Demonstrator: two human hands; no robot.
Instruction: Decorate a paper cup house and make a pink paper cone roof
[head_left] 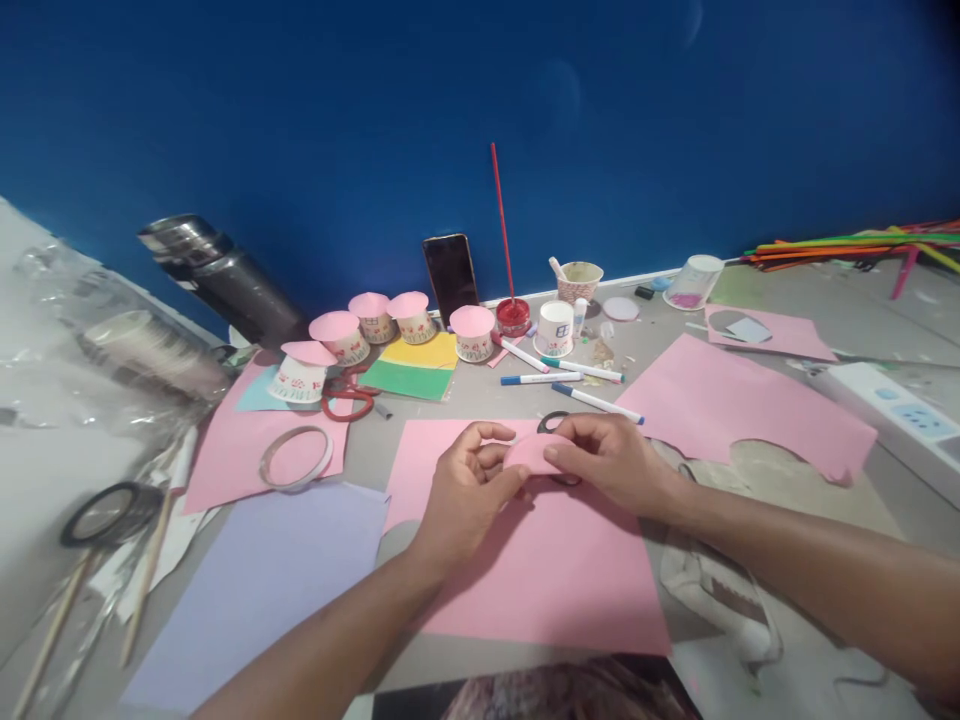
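Note:
A small piece of pink paper [531,456] with a rounded edge is held between my two hands. My left hand [474,488] pinches its left side between thumb and fingers. On the right side, my right hand [611,462] grips it with the thumb on top. Both hands hover over a large pink sheet [547,590] on the table. Black-handled scissors [553,422] lie behind the held paper, partly hidden by it and by my right hand. Several decorated paper cups [474,345] with pink cone tops stand further back.
Markers [541,379] lie beyond my hands, near a red glue pot [514,316] and a phone [450,272]. At left are a tape ring [296,484], a lilac sheet [262,590], red-handled scissors [349,404] and a flask [225,275]. To the right lie a cut pink sheet [720,400] and a power strip [896,420].

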